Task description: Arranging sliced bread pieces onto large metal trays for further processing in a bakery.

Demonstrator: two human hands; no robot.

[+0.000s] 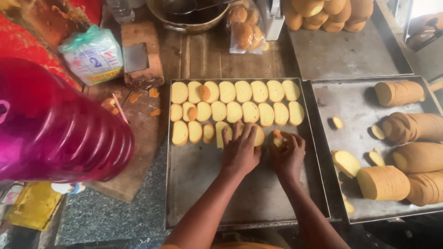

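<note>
Scene: I look down through the head camera at a metal baking tray point(198, 184) on a worktop, its upper part filled with pale round bread slices point(243, 111) lying flat in rows.
Left hand: my left hand point(240, 150) lies palm down on the third row, fingers spread and flat over the slices there.
Right hand: my right hand point(288, 154) sits just beside it, fingers curled, pinching a small slice point(277, 138) at the row's right end.
Step in hand: laying slices into the third row.
Doing it well: I judge each slice should go flat, edge touching its neighbour without overlapping, in line with the rows above; the left hand steadies those already placed.
Rows count: two full rows, one partly filled.
Slice count: about eight in the top row, about nine in the second; the third is partly hidden by my hands.
Sliced loaves: five or six on the second tray point(355, 97) to the right.
Elsewhere: a pink plastic container point(60, 129) at left, whole loaves point(323, 11) at top.
</note>
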